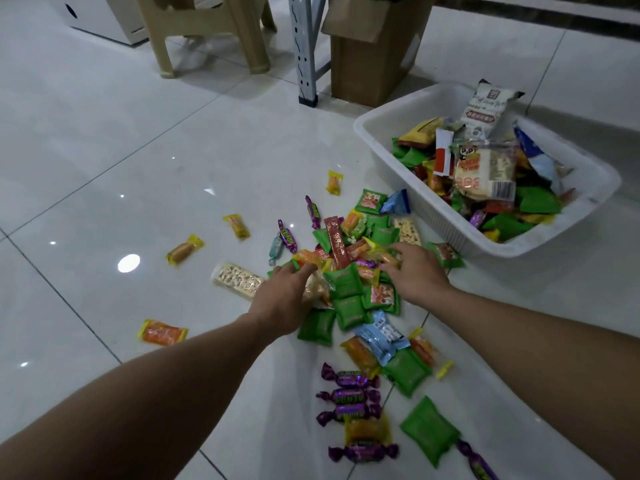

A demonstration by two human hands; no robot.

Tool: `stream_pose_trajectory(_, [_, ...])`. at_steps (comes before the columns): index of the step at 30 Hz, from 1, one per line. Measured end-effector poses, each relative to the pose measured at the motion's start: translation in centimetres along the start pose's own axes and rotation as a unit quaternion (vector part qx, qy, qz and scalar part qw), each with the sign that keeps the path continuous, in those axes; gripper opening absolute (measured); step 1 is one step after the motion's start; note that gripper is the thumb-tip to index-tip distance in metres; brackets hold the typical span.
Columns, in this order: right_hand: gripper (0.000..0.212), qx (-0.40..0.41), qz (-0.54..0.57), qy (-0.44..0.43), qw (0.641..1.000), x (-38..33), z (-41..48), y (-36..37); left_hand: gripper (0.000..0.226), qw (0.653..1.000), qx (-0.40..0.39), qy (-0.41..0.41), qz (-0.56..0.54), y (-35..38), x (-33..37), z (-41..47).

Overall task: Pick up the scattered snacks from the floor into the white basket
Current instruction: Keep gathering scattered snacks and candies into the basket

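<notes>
Left hand (284,299) and right hand (415,271) press spread fingers on the snacks (346,282) heaped on the floor (138,168) between them. The part-filled basket (381,119) stands just beyond the right hand.

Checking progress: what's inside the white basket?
Mixed snacks lie in the white basket: green pouches, a clear cracker pack on top, a tall white bag. Lower layers are covered.

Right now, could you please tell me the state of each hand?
Left hand: open, fingers touching the snack pile, gripping nothing.
Right hand: open, fingers spread on the same pile.
</notes>
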State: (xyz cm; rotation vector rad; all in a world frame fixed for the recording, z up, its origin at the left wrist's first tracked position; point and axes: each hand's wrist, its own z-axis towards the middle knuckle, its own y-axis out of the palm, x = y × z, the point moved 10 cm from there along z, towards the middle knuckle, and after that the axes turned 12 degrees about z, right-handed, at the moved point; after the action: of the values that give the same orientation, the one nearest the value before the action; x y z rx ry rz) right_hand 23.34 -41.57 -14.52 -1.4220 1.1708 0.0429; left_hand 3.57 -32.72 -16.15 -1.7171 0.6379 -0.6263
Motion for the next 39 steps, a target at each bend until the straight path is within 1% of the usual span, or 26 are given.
stream_pose_trajectory(2, [0.043, 0.007, -0.005, 0.004, 1.000, -0.1, 0.3, 0.4, 0.062, 1.000, 0.005, -0.008, -0.022, -0.4, -0.2, 0.0])
stream_pose_trajectory(5, [0.028, 0.028, -0.023, 0.016, 0.999, 0.2, 0.6, 0.4, 0.061, 0.999, 0.010, -0.016, -0.040, -0.9, -0.4, 0.1])
stream_pose_trajectory(7, [0.020, 0.029, -0.029, 0.015, 0.999, 0.3, 0.7, 0.5, 0.062, 0.998, 0.019, -0.019, -0.050, -1.4, -0.3, 0.1])
stream_pose_trajectory(11, [0.021, 0.030, 0.008, -0.001, 1.000, -0.2, 0.0, -0.3, 0.064, 0.997, 0.037, -0.016, -0.068, -2.6, 0.3, 0.1])
stream_pose_trajectory(15, [0.019, 0.044, 0.030, -0.044, 0.998, -1.9, -1.0, -3.2, 0.062, 0.994, 0.062, -0.006, -0.084, -5.1, 1.7, 0.6])
stream_pose_trajectory(18, [0.020, 0.058, 0.076, -0.079, 0.992, -3.3, -1.8, -6.4, 0.063, 0.993, 0.085, -0.005, -0.086, -7.8, 3.6, 1.1])
stream_pose_trajectory(22, [0.014, 0.108, 0.109, -0.099, 0.983, -3.5, -2.8, -12.0, 0.061, 0.989, 0.113, 0.016, -0.094, -10.7, 7.2, 1.9])
stream_pose_trajectory(25, [0.015, 0.141, 0.114, -0.091, 0.979, -2.2, -3.3, -15.7, 0.062, 0.987, 0.127, 0.025, -0.096, -12.6, 9.9, 3.1])
stream_pose_trajectory(29, [0.021, 0.177, 0.126, -0.067, 0.974, 0.3, -3.1, -20.0, 0.063, 0.984, 0.144, 0.059, -0.082, -14.9, 13.9, 5.1])
stream_pose_trajectory(33, [0.021, 0.215, 0.151, -0.033, 0.964, 2.7, -2.2, -23.6, 0.061, 0.980, 0.162, 0.077, -0.083, -16.8, 17.3, 7.6])
stream_pose_trajectory(36, [0.022, 0.227, 0.168, 0.000, 0.959, 4.6, -0.5, -24.7, 0.064, 0.978, 0.169, 0.085, -0.083, -17.5, 19.1, 9.9])
stream_pose_trajectory(39, [0.017, 0.221, 0.158, 0.023, 0.962, 6.0, 1.7, -24.3, 0.066, 0.978, 0.167, 0.090, -0.089, -17.2, 20.3, 12.4])
